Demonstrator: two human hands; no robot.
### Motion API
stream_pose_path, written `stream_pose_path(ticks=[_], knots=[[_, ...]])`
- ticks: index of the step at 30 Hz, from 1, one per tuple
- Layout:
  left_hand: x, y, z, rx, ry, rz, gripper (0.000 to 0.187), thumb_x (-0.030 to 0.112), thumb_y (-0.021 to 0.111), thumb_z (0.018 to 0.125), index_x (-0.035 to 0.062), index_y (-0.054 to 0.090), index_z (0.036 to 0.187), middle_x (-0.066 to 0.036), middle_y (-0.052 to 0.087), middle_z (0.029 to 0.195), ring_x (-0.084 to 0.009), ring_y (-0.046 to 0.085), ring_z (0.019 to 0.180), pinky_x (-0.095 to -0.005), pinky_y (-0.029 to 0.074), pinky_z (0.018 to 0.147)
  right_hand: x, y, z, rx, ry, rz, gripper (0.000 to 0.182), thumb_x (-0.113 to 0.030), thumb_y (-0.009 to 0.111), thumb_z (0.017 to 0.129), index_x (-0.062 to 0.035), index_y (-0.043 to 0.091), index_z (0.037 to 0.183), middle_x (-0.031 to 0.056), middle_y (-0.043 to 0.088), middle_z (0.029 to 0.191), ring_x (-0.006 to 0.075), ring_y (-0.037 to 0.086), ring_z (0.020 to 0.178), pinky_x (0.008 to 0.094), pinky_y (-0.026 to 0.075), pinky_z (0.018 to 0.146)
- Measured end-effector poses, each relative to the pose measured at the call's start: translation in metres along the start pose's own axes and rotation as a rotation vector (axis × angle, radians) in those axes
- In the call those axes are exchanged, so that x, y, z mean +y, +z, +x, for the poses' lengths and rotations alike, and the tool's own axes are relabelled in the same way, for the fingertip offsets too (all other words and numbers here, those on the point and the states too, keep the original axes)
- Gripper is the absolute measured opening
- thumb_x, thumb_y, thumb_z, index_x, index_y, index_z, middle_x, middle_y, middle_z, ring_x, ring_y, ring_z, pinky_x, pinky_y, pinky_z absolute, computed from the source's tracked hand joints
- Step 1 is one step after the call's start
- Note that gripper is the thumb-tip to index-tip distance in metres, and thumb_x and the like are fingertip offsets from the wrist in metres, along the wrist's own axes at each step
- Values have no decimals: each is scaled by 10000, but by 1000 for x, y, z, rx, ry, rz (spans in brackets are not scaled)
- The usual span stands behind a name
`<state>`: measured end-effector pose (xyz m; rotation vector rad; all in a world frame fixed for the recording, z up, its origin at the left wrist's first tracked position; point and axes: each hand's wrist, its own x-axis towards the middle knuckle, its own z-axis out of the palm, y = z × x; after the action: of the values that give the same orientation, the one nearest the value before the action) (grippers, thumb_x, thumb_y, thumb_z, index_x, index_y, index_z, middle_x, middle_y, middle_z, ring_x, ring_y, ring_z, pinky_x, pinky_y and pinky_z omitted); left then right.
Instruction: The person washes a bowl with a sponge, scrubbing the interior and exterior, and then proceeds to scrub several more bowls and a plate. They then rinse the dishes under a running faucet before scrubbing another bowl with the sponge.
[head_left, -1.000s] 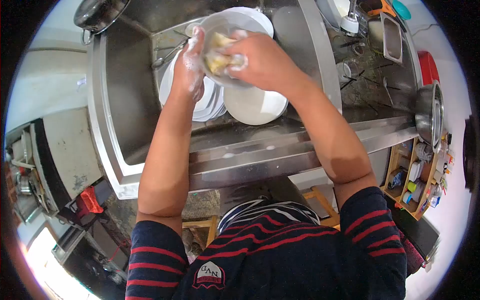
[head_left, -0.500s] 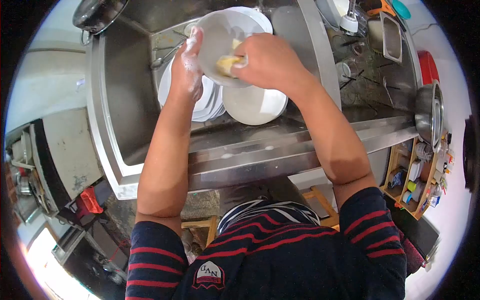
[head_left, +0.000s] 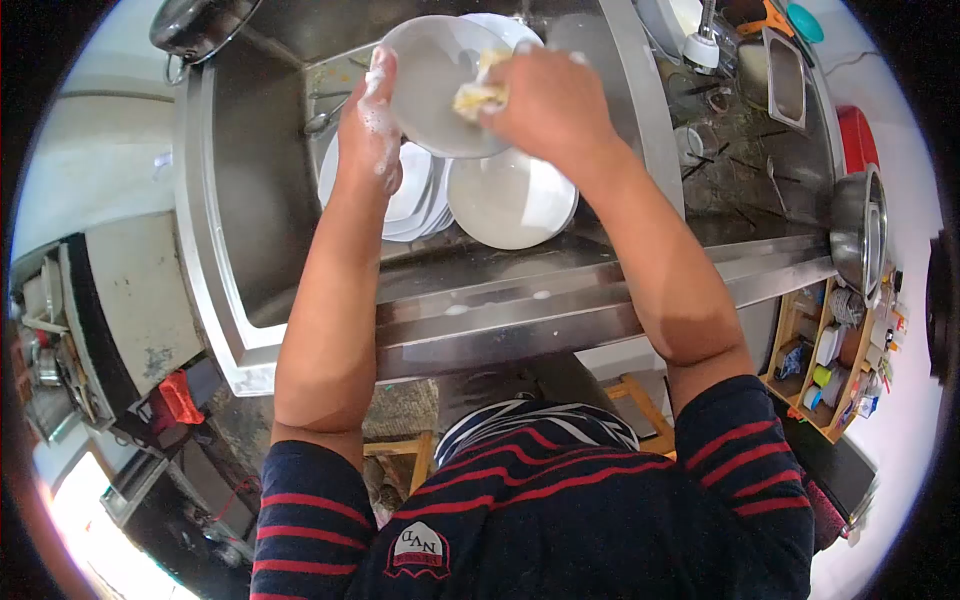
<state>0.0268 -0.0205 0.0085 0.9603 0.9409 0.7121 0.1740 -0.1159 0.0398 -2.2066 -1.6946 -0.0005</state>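
Note:
My left hand point(head_left: 370, 130), soapy along the thumb, grips the left rim of a pale bowl point(head_left: 430, 90) tilted above the sink. A yellow sponge point(head_left: 481, 97) is closed in my right hand point(head_left: 555, 105), which presses it to the bowl's inner right side. Below them in the steel sink point(head_left: 265, 180) lies a stack of white plates point(head_left: 425, 205). Beside that stack sits another pale round dish point(head_left: 505, 205). Part of a further white dish point(head_left: 505, 28) shows behind the held bowl. Spoon-like cutlery point(head_left: 320, 122) lies left of my left hand.
A dark pot point(head_left: 200, 25) stands at the sink's upper left corner. In the right basin are a clear glass point(head_left: 692, 140) and dark straws. Metal bowls point(head_left: 860, 235) sit at the right edge, near a rectangular metal pan point(head_left: 785, 78).
My right hand has moved slightly up and right with the sponge along the bowl's inside. The bowl has shifted slightly up and is tilted differently in my left hand.

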Motion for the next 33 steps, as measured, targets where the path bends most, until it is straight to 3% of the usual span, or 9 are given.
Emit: stream_pose_path(ticks=[2, 5, 10, 16, 21, 25, 28, 30, 33], knots=[[-1, 4, -3, 30, 46, -5, 633, 488, 498, 943, -33, 456, 1300, -141, 541, 1249, -230, 535, 1119, -342, 411, 956, -19, -6, -6, -278, -10, 78, 259, -270, 604, 761, -29, 672, 827, 197, 667, 799, 355, 655, 783, 466, 515, 718], [-6, 6, 0, 27, 69, -63, 600, 463, 497, 951, -29, 460, 1293, -134, 542, 1250, -240, 540, 1114, -357, 413, 965, -31, 5, -13, -124, 57, 472, 334, -320, 577, 784, 4, 658, 787, 212, 647, 721, 397, 640, 733, 480, 508, 695], [9, 12, -12, -38, 13, -191, 582, 442, 481, 961, -1, 421, 1334, -133, 523, 1282, -256, 498, 1178, -393, 372, 1028, -22, -8, -12, -150, 2, 439, 278, -305, 602, 783, -36, 662, 821, 235, 646, 778, 409, 630, 758, 479, 500, 713], [2, 14, -12, -181, -52, -79, 633, 499, 488, 944, -19, 449, 1306, -105, 554, 1235, -205, 532, 1109, -342, 426, 939, -13, 3, -5, 272, 32, 37, 275, -211, 650, 789, -53, 647, 1014, 189, 661, 913, 380, 629, 816, 473, 489, 747], [-2, 13, -10, -222, -74, 10, 670, 524, 516, 922, -16, 448, 1312, -104, 546, 1250, -190, 520, 1125, -328, 388, 977, -18, 26, -3, 297, 150, 547, 286, -221, 659, 766, -68, 665, 1007, 229, 652, 939, 412, 619, 863, 459, 495, 768], [4, 18, -15, -186, -48, -141, 642, 546, 403, 954, 12, 456, 1307, -123, 542, 1258, -237, 518, 1154, -378, 375, 1014, -21, 31, 0, 391, 19, 646, 304, -230, 660, 752, -33, 661, 983, 228, 651, 910, 402, 627, 834, 454, 495, 756], [6, 17, -15, -170, -87, -237, 658, 577, 318, 962, 27, 465, 1293, -138, 543, 1251, -269, 526, 1147, -409, 381, 1019, -13, 13, -1, 92, -112, 669, 375, -185, 660, 764, 52, 615, 1051, 225, 654, 970, 366, 629, 918, 372, 478, 847], [7, 16, -15, -187, -133, -310, 634, 546, 315, 977, 9, 480, 1271, -161, 565, 1221, -282, 553, 1126, -408, 414, 996, -9, 10, -2, -102, -197, 669, 358, -258, 704, 684, -25, 666, 952, 208, 638, 894, 361, 624, 792, 417, 480, 718], [5, 12, -12, -225, -214, -323, 662, 574, 308, 966, 12, 482, 1270, -159, 563, 1224, -286, 557, 1120, -411, 419, 991, -1, 10, 0, -158, -301, 823, 354, -245, 712, 680, -43, 669, 967, 179, 631, 878, 349, 611, 796, 406, 473, 723]])
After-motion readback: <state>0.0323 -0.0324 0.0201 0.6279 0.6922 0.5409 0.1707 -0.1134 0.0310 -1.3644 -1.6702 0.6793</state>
